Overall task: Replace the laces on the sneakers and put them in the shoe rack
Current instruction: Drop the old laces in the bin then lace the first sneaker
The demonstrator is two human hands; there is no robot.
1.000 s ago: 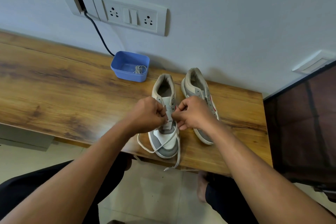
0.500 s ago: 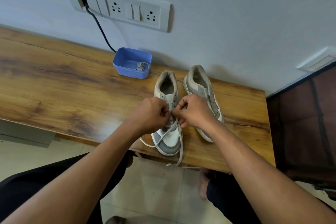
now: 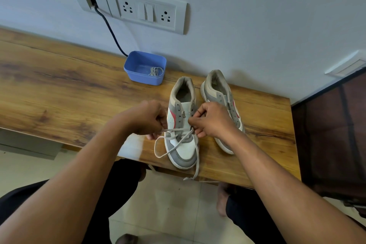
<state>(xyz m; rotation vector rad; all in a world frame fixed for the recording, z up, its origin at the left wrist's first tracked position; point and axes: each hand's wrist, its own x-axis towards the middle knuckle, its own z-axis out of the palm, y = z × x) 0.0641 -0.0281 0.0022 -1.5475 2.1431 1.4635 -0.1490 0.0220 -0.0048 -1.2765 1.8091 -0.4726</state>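
Two white-and-grey sneakers stand side by side on the wooden table (image 3: pixel 59 89), toes toward me. The left sneaker (image 3: pixel 183 148) has a grey lace (image 3: pixel 174 145) threaded through its lowest eyelets. My left hand (image 3: pixel 147 118) pinches one strand of that lace just left of the shoe. My right hand (image 3: pixel 213 120) pinches the lace at the shoe's right eyelet row. Loose lace ends loop over the toe and hang past the table's front edge. The right sneaker (image 3: pixel 216 90) shows no lace and is partly hidden behind my right hand.
A blue plastic tub (image 3: pixel 138 74) with a coiled grey lace (image 3: pixel 156 71) stands behind the shoes by the wall. A socket panel (image 3: pixel 146 10) with a black cable (image 3: pixel 111 31) is above. A dark brown cabinet (image 3: pixel 332 140) stands at right. My legs are under the table edge.
My hands have moved apart from the middle of the shoe, the left hand drawing the lace out to the left. The tongue and eyelets show between them now.
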